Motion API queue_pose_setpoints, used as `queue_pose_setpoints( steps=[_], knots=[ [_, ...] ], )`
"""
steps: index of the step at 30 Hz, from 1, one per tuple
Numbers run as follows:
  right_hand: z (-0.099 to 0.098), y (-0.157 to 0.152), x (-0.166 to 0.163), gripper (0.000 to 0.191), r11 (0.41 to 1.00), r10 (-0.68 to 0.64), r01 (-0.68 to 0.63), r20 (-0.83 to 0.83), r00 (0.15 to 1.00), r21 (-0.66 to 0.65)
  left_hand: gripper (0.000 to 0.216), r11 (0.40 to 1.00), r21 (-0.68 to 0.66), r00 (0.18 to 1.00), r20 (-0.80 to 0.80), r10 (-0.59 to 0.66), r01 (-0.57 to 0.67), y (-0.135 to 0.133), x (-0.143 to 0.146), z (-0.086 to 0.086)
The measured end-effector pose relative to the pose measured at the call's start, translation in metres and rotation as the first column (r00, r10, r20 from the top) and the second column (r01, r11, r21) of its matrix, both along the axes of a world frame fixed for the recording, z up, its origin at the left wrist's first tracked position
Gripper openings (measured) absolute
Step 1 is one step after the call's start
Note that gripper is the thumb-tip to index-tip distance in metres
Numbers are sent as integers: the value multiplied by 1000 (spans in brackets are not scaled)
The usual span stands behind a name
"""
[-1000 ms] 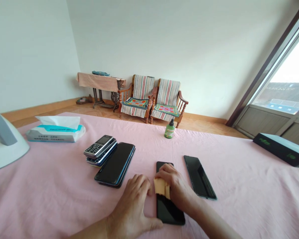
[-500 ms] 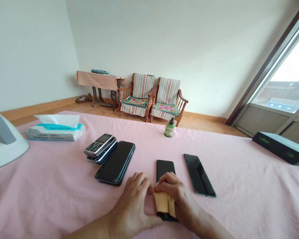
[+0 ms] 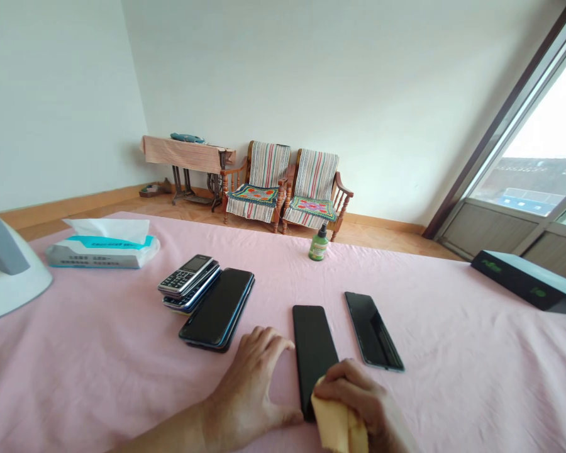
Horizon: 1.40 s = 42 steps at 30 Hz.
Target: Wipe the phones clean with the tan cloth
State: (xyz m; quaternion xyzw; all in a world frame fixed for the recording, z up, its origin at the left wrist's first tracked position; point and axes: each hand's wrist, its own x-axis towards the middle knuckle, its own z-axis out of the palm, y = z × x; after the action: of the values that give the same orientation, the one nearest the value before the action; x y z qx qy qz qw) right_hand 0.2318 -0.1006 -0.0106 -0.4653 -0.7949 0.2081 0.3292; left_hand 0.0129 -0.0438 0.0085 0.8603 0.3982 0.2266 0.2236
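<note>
A black smartphone (image 3: pixel 314 343) lies screen up on the pink cloth before me. My left hand (image 3: pixel 255 384) rests at its left side, thumb and fingers spread apart, the thumb tip at the phone's lower left corner. My right hand (image 3: pixel 363 402) is closed round a folded yellow cloth (image 3: pixel 334 423), at the phone's lower right end, covering that corner. To the right lies another dark smartphone (image 3: pixel 373 330). Left of my hands are a stack of smartphones (image 3: pixel 219 308) and, against it, a stack of keypad phones (image 3: pixel 188 277).
A green pump bottle (image 3: pixel 318 245) stands near the far edge of the pink tablecloth (image 3: pixel 132 352). At the left are a tissue pack (image 3: pixel 104 245) and a white appliance with a grey handle (image 3: pixel 9 270). A black box (image 3: pixel 528 282) sits at the right. Two wooden chairs (image 3: pixel 283 182) are beyond.
My right hand has moved the yellow cloth down and right along the phone, uncovering most of the screen. My left hand stays at the phone's left side.
</note>
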Motion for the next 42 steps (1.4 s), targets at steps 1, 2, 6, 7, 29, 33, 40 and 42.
queue_pose_setpoints(
  steps=[1, 2, 6, 7, 29, 33, 40, 42],
  knots=[
    [0, 0, 6, 31, 998, -70, 70, 3, 998, 2, 67, 1000, -13, 1000, -9, -23, 23, 0, 0, 2],
    [0, 0, 11, 32, 991, -131, 131, 5, 991, 7, 69, 998, -22, 999, -13, -51, 51, -1, -1, 5],
    [-4, -2, 18, 33, 983, -184, 184, -31, 982, 24, 72, 988, -37, 988, -25, -149, 148, -1, 1, 9],
    [-5, -2, 16, 32, 985, -168, 169, -32, 985, 25, 73, 988, -36, 988, -28, -149, 148, -1, 2, 9],
    [-3, -7, -5, 33, 997, 20, -21, 5, 1000, 75, 67, 995, -21, 995, -22, -99, 99, 3, -1, 6],
    [2, 17, -2, 27, 996, -66, 66, 1, 998, 55, 68, 994, -18, 993, -34, -112, 111, 4, -2, 5],
    [4, 37, -13, 30, 988, -115, 119, -40, 993, 103, 67, 993, -35, 993, -21, -115, 115, 4, -5, 5],
    [2, 24, -14, 29, 993, -65, 66, -16, 998, 102, 68, 991, -40, 991, -17, -131, 131, 5, -6, 6]
  ],
)
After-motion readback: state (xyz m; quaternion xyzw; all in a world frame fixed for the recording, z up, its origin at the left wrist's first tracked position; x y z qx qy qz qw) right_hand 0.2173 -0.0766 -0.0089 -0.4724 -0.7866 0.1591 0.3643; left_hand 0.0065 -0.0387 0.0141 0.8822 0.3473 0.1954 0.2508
